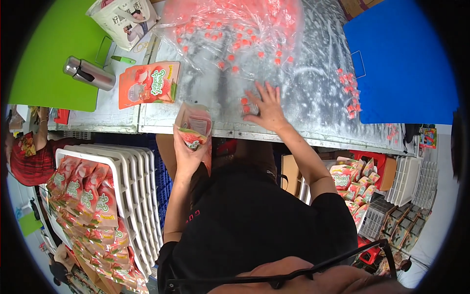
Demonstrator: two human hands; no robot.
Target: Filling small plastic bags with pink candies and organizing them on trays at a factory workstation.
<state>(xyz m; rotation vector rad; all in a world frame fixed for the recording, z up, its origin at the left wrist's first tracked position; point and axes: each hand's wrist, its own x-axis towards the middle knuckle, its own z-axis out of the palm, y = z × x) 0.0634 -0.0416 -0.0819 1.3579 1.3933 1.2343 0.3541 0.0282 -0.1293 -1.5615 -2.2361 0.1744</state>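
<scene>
My left hand (187, 159) is wrapped round the lower part of a red and pink pouch (195, 120). The pouch's mouth gapes open at the table's front edge. My right hand (269, 109) has its fingers spread over the metal tabletop (205, 81). Close to its thumb and fingers, on the left, lie a few small red wrapped candies (245, 105). Farther back, a large clear plastic bag (210, 17) spreads over a heap of more red candies (240, 43). Several flat red pouches (149, 84) lie in a stack left of my left hand.
Left on the table are a steel flask (89, 73), a green-handled knife (123, 60) and a white bag (122, 22). Clear-wrapped candies (348, 93) lie by the blue board (401, 63). Below left, filled pouches (88, 196) fill a white crate (120, 188); more pouches (357, 183) stand lower right.
</scene>
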